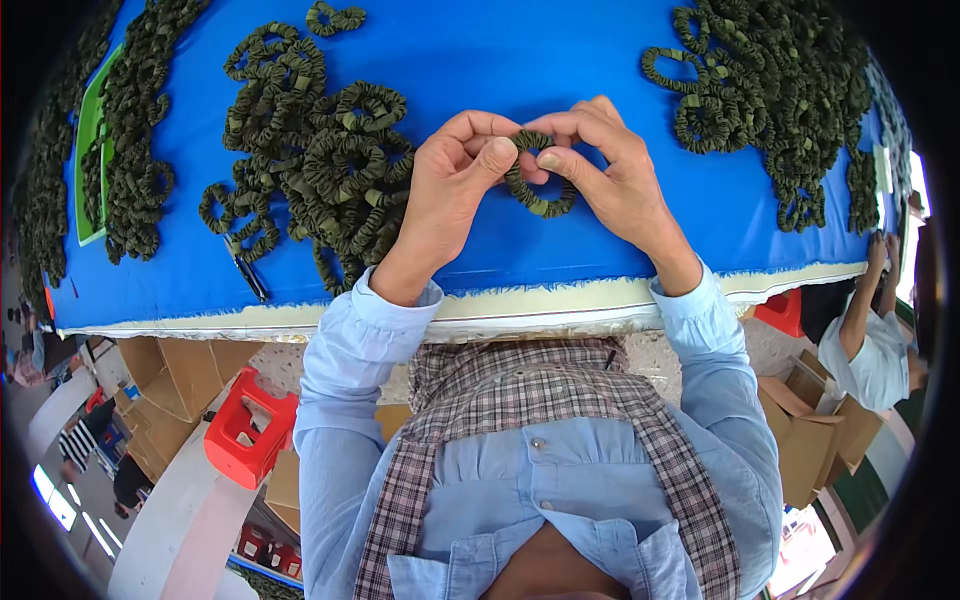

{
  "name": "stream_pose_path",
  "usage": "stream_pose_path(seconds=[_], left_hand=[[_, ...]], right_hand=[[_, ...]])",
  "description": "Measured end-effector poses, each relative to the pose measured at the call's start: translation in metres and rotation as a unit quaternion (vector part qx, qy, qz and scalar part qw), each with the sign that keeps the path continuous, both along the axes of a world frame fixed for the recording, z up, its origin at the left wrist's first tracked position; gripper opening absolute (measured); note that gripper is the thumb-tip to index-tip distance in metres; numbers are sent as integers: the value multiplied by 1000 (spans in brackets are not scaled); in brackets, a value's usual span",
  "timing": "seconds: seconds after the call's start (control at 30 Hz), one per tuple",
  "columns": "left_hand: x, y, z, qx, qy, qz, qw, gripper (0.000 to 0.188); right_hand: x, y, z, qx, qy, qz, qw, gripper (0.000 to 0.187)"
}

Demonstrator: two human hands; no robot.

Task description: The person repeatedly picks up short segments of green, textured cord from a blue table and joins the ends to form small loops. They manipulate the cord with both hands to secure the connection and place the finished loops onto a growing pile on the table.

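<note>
Between my two hands, a little above the blue table cover, I hold up a dark green gathered fabric ring, a scrunchie (544, 207). My left hand (462, 178) pinches its upper left side between thumb and fingers. On the upper right side, my right hand (612, 165) grips it with thumb and forefinger. The ring hangs as an open loop below my fingertips. Just left of my left hand lies a loose pile of the same dark green scrunchies (345, 165). A larger heap of scrunchies (790, 80) rests farther off to the right.
A dark pen-like tool (250, 275) lies near the table's front edge. At the far left, a green tray (86, 170) sits among more scrunchies. Below stand a red plastic stool (250, 430) and cardboard boxes (165, 395). Another person (868, 340) works at the right end.
</note>
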State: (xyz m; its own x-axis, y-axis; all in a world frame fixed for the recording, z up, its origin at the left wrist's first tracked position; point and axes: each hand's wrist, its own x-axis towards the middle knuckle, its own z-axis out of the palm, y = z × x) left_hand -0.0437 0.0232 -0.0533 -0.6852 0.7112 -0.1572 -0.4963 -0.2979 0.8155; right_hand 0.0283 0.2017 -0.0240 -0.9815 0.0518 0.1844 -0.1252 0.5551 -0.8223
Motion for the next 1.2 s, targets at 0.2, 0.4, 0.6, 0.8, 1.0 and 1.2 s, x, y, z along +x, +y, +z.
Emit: stream_pose_path(seconds=[0.2, 0.4, 0.6, 0.8, 1.0, 1.2], left_hand=[[2, 3, 4, 9, -20, -10, 1000, 30], [-4, -7, 8, 13, -52, -2, 999, 24], [-9, -7, 13, -30, 20, 13, 999, 27], [-4, 0, 9, -54, 59, -13, 997, 21], [1, 3, 9, -57, 65, -20, 996, 24], [-9, -8, 15, -52, 24, -31, 998, 24]], right_hand=[[1, -4, -1, 63, 51, -45, 996, 11], [-4, 37, -3, 275, 206, -153, 926, 12], [-5, 8, -3, 121, 143, -36, 982, 12], [3, -15, 23, -10, -21, -14, 1000, 26], [5, -2, 10, 162, 99, 9, 982, 15], [-3, 44, -4, 177, 169, -105, 964, 7]])
